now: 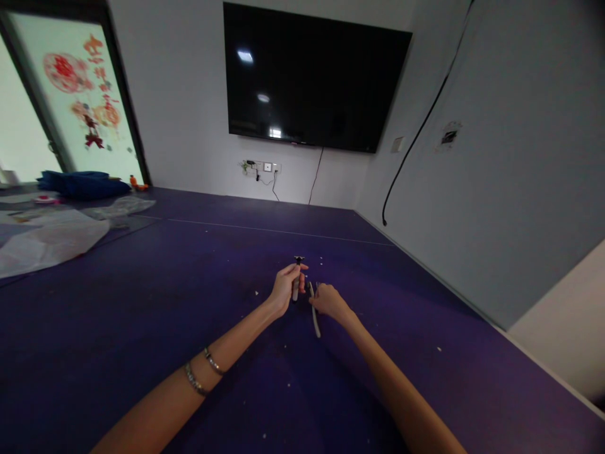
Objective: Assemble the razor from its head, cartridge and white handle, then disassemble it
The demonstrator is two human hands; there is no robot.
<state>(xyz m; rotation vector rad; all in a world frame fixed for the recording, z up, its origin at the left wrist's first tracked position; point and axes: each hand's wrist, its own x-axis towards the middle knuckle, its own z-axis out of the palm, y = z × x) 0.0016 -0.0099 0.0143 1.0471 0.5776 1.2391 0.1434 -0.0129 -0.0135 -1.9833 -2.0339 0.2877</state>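
Observation:
My left hand (285, 284) is closed around the pale handle of a small razor-like tool (296, 291), held upright with its dark T-shaped head at the top. Just to the right, my right hand (329, 300) pinches a thin, pale, slightly curved strip (316, 323). The strip's lower end hangs free toward me, and a dark bit shows at its upper end. A small gap separates the two hands over the dark purple surface (227, 353). What the strip is cannot be made out.
Small white scraps (256, 292) are scattered over the surface. At left lie clear plastic sheeting (61, 243) and a folded blue cloth (82, 185). A black cable (416, 135) hangs along the right wall. A television (312, 75) is mounted on the far wall.

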